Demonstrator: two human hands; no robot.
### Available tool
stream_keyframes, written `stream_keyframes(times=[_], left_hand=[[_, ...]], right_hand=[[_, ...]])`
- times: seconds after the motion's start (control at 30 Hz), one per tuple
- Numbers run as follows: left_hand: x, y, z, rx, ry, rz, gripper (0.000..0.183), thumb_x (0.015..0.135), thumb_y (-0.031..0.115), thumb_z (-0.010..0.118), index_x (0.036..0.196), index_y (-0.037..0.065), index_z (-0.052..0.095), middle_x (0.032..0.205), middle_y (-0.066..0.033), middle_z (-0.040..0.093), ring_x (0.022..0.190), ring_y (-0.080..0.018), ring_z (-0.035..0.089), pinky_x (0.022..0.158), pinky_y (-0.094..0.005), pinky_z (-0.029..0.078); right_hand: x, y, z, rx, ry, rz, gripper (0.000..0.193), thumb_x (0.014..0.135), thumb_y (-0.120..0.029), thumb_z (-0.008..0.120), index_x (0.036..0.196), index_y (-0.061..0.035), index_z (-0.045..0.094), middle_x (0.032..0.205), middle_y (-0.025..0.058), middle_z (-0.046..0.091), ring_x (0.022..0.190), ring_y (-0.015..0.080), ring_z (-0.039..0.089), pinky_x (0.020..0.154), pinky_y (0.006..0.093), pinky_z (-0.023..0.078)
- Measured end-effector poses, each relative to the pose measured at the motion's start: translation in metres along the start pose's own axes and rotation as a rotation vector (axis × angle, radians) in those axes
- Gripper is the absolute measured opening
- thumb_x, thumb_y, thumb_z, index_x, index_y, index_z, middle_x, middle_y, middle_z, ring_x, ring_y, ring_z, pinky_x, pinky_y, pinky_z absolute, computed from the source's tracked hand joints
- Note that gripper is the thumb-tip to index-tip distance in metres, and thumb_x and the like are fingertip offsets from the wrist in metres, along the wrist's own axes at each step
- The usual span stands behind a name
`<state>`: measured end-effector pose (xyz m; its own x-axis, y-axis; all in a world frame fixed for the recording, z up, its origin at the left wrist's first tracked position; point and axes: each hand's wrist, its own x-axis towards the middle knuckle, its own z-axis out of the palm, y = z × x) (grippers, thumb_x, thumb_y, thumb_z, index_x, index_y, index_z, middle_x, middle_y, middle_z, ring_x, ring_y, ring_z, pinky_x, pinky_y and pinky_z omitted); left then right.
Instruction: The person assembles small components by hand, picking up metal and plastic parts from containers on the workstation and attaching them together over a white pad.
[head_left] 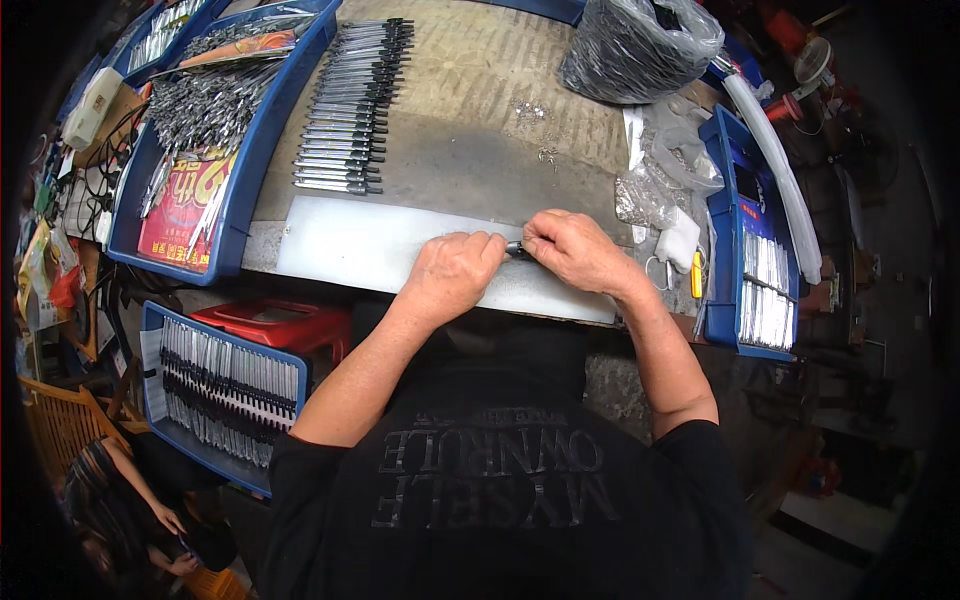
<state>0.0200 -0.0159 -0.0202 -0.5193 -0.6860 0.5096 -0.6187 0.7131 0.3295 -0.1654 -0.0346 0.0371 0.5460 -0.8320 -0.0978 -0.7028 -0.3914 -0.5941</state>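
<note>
Both my hands are closed around one slim pen [516, 248], whose short black section shows in the gap between them. My left hand [460, 268] wraps its left part, which is hidden in the fist. On the other side, my right hand [572, 248] pinches the right end with bent fingers. The hands are close together over a white translucent sheet [350, 242] at the table's near edge. Beyond the sheet, to the left, lies a column of silver and black pens [345, 135], side by side.
At left a blue tray [243, 150] holds many loose silver pen parts; a lower blue bin [150, 375] holds rows of pens near a red stool [275, 322]. A grey plastic bag [640, 50] and a blue box [745, 250] stand right. Another person [140, 490] sits at lower left.
</note>
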Motion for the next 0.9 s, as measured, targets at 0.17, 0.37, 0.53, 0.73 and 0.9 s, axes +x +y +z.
stream_keyframes(times=[0.17,0.37,0.53,0.73,0.9], left_hand=[[0.000,0.002,-0.002,0.014,-0.022,0.007,0.011,0.075,0.012,0.055,0.071,0.006,0.047,0.061,-0.0053,0.050,0.057,-0.0213,0.056,0.050,-0.0331,0.047],[-0.002,0.000,0.002,0.067,0.006,0.039,0.013,0.073,0.014,0.060,0.078,0.005,0.051,0.057,-0.0047,0.047,0.051,-0.0194,0.054,0.045,-0.0317,0.045],[-0.001,0.003,-0.001,0.067,-0.013,0.029,0.010,0.070,0.010,0.057,0.074,0.005,0.049,0.059,-0.0046,0.048,0.053,-0.0191,0.055,0.047,-0.0312,0.046],[0.000,0.002,0.000,0.067,-0.022,0.025,0.007,0.067,0.007,0.054,0.070,0.006,0.047,0.061,-0.0045,0.048,0.055,-0.0191,0.055,0.049,-0.0309,0.048],[-0.001,0.002,0.000,0.069,-0.024,0.022,0.007,0.067,0.007,0.054,0.070,0.006,0.047,0.061,-0.0049,0.049,0.055,-0.0197,0.055,0.049,-0.0315,0.047]], right_hand=[[0.003,-0.003,0.003,-0.040,0.013,0.032,0.018,0.077,-0.015,0.049,0.074,0.0016,0.055,0.075,0.0199,0.057,0.076,0.0374,0.054,0.068,0.0438,0.042],[0.006,-0.012,0.003,-0.042,0.021,0.153,0.018,0.072,-0.012,0.049,0.073,0.0037,0.058,0.074,0.0225,0.059,0.073,0.0398,0.056,0.067,0.0453,0.043],[0.003,-0.017,0.007,0.029,0.088,0.264,0.018,0.071,-0.010,0.049,0.074,0.0044,0.059,0.072,0.0244,0.059,0.072,0.0396,0.058,0.068,0.0445,0.044],[0.004,-0.020,0.008,0.000,0.111,0.266,0.018,0.074,-0.011,0.050,0.074,0.0040,0.060,0.072,0.0238,0.059,0.072,0.0389,0.059,0.067,0.0439,0.045],[0.006,-0.016,0.004,0.015,0.064,0.296,0.019,0.075,-0.016,0.058,0.076,0.0027,0.059,0.073,0.0218,0.059,0.071,0.0370,0.058,0.065,0.0413,0.045]])
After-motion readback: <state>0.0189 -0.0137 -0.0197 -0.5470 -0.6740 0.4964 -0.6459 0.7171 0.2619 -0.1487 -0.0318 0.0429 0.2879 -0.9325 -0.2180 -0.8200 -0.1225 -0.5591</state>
